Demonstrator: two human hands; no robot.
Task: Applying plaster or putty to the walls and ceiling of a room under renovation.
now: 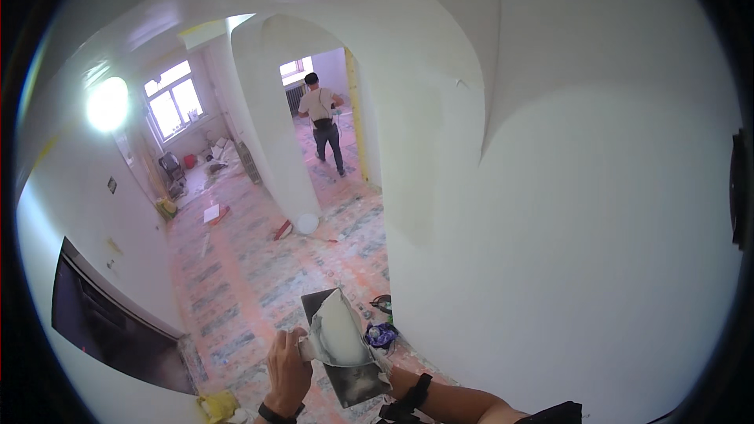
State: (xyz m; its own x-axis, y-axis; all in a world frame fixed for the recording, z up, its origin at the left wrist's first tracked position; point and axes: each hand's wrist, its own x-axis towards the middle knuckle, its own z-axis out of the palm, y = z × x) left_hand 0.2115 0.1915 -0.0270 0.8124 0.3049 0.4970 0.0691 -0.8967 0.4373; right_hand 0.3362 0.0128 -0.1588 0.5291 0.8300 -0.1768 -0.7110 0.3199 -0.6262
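Observation:
My left hand (287, 365) is closed on the light handle of what looks like a putty knife (305, 350), which is held against a dark steel plastering trowel (349, 383). A thick layer of white putty (338, 330) lies on the metal. My right forearm (448, 402), with black straps near the wrist, reaches to the trowel from the right. My right hand is mostly hidden behind the trowel, so its fingers do not show.
A curved white wall (581, 251) fills the right side. A person (322, 122) walks in a room through an arched opening. Protective floor sheeting (236, 259) bears a purple bag (381, 336), a yellow bag (220, 407) and scattered items. A dark doorway (118, 322) stands left, a window (173, 102) beyond.

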